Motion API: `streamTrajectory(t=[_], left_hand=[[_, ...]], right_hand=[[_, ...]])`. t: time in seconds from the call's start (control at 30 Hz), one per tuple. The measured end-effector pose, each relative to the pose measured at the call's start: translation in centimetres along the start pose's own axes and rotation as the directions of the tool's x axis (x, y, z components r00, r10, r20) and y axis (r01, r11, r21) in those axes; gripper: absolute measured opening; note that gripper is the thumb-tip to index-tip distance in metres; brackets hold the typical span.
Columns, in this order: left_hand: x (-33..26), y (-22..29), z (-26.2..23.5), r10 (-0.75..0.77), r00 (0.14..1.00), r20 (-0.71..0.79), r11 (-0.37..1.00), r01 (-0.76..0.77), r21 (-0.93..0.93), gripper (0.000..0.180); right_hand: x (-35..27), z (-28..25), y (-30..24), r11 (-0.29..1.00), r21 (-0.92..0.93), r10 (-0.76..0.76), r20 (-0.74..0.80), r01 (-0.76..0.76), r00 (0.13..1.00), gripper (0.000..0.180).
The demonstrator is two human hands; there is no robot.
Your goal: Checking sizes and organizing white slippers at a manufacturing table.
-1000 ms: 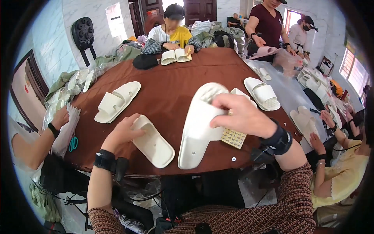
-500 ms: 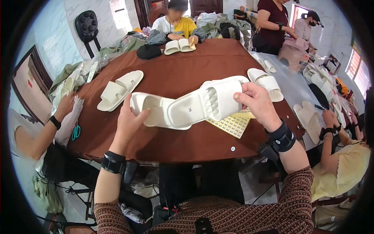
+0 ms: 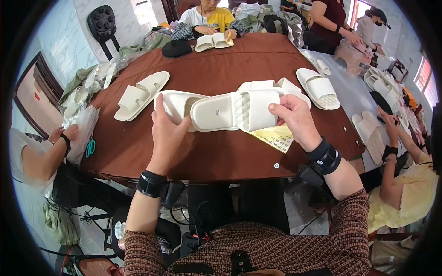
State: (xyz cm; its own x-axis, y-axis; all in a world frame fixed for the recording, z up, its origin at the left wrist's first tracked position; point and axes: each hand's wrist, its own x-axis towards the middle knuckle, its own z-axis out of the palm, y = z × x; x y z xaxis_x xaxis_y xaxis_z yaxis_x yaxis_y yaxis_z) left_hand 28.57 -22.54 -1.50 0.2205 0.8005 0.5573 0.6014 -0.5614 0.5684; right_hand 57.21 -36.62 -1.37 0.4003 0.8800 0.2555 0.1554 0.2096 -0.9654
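I sit at a brown-covered table [image 3: 202, 64]. Left of it I see a pale, veined marble-look wall [image 3: 64, 32], a dark-framed doorway [image 3: 30, 99] and, nearer its far corner, a black knobbed device [image 3: 102, 23] on a stand. Right of the table are a grey-topped surface [image 3: 347, 87] and, farther out, a barred window [image 3: 424, 78] bright with daylight. Under the table, I see pale floor [image 3: 294, 202].

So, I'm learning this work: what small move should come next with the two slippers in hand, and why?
I'd probably draw the front slipper slightly right, so its heel end clears the other slipper: the right hand pinches the front one's strap, the left hand holds the other slipper, and in this view that heel end covers part of it.
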Motion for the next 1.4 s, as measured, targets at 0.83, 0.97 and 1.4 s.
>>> streamTrajectory(t=[0.83,0.97,1.4], left_hand=[[-2.6,0.0,-1.6,-0.085,0.984,0.155,0.98,0.055,0.19,0.092],[-2.5,0.5,-2.0,-0.135,0.968,0.21,0.977,0.095,0.19,0.091],[-2.3,-0.2,-2.5,-0.018,0.965,0.263,0.971,-0.046,0.236,0.096]], right_hand=[[1.0,1.7,2.3,0.998,0.046,0.044,0.047,-0.046,0.998,0.018],[1.0,1.6,2.4,0.997,0.052,0.061,0.045,-0.064,0.997,0.016],[1.6,0.9,2.5,0.998,0.042,0.046,0.083,-0.049,0.995,0.014]])
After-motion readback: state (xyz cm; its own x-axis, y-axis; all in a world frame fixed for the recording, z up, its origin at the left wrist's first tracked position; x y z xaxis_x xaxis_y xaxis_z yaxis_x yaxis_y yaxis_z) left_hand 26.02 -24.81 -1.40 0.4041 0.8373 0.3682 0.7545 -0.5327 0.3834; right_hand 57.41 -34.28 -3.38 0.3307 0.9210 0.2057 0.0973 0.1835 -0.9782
